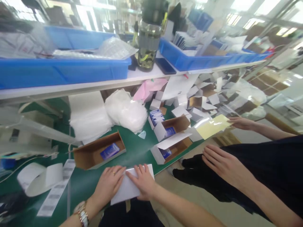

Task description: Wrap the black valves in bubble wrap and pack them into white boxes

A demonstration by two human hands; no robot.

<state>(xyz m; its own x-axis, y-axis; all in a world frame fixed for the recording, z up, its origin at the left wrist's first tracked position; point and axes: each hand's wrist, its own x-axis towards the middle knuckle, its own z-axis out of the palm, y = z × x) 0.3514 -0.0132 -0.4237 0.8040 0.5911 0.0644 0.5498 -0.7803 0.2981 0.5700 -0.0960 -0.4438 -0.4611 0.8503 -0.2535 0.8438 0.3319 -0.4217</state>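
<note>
At the green table's near edge a long white carton (125, 189) lies closed under both my hands. My left hand (107, 183), with a ring and a wristwatch, grips its left side, fingers curled over the top. My right hand (144, 183) holds the other end, its fingers bent over the upper face and the thumb pointing at the left hand. Just beyond lies an open carton (82, 157), brown inside, with a small blue packet (110, 151) in it. Two more open cartons (157, 154) with blue packets stand to the right. My palms hide the carton's ends.
A co-worker's hand (241, 123) holds a yellowish sheet (211, 126) at right; the other hand (220, 160) is nearer. Foam sheets (126, 108) and white boxes (196, 113) lie under a shelf with blue bins (94, 71). A label roll (53, 175) sits left.
</note>
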